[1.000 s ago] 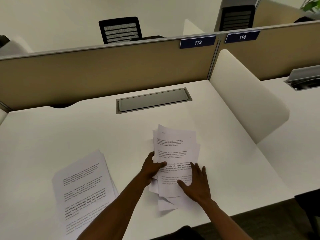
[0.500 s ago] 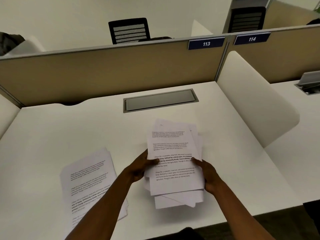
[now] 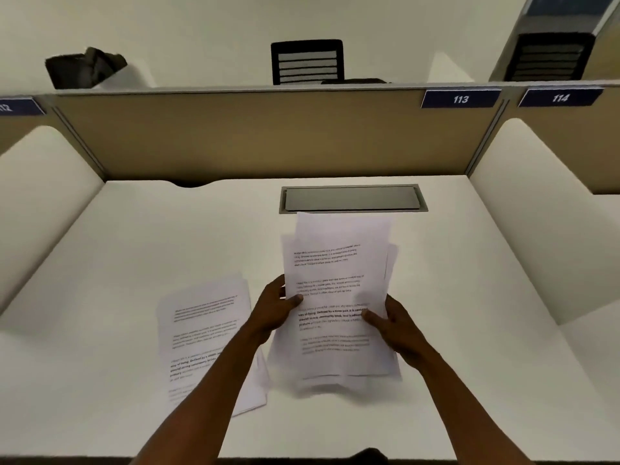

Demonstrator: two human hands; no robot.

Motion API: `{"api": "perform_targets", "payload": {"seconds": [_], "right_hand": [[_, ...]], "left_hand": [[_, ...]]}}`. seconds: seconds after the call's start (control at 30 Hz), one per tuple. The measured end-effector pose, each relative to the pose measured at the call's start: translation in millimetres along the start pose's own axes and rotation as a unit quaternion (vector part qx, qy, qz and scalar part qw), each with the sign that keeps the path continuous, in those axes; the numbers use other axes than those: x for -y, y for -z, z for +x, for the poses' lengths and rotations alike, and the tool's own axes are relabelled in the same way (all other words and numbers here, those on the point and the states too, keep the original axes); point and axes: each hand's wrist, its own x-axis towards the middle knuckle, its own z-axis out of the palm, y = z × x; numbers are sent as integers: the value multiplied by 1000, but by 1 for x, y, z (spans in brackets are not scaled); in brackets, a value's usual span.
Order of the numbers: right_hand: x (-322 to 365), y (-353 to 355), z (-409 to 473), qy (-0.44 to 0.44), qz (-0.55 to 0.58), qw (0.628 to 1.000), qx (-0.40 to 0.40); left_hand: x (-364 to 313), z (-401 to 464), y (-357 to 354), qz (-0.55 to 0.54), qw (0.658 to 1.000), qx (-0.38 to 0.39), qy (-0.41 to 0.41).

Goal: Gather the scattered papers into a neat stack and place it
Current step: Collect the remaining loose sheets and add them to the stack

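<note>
A loose bundle of printed white papers [image 3: 339, 270] is held up above the white desk [image 3: 469, 364], its sheets slightly fanned and uneven at the top and bottom edges. My left hand [image 3: 275, 310] grips the bundle's left edge with the thumb on the front page. My right hand [image 3: 392, 323] grips its right edge, thumb also on the front. A second pile of printed papers [image 3: 201, 330] lies flat on the desk to the left, partly covered by my left forearm.
A grey cable hatch [image 3: 352, 199] is set into the desk just beyond the held bundle. A tan partition [image 3: 268, 135] closes the back, and white side dividers [image 3: 523, 196] flank the desk. Black chairs [image 3: 307, 62] stand beyond the partition.
Both hands moved from pressing on the papers on the desk to gripping their sides, and the bundle has been lifted off the desk and tipped upright. The view has tilted up.
</note>
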Motion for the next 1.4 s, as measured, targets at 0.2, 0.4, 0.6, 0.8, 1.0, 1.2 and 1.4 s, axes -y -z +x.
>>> {"api": "perform_targets", "payload": {"seconds": [0.2, 0.4, 0.6, 0.8, 1.0, 1.2, 1.4], "right_hand": [[11, -33, 18, 16, -43, 998, -34], [24, -84, 42, 17, -51, 999, 6], [31, -146, 66, -38, -82, 992, 88], [24, -202, 73, -80, -49, 992, 81], [7, -240, 66, -88, -82, 989, 80], [-14, -263, 62, -97, -316, 943, 35], [-13, -282, 65, -88, -344, 934, 23]], "left_hand": [[11, -18, 28, -15, 997, -80, 0], [23, -37, 69, -50, 978, -205, -4], [41, -56, 122, -70, 953, -292, 40], [68, -74, 160, -79, 948, -288, 112], [91, -86, 177, -33, 933, -318, 165], [105, -91, 178, 169, 909, -312, 220], [103, -83, 167, 221, 887, -325, 242]]}}
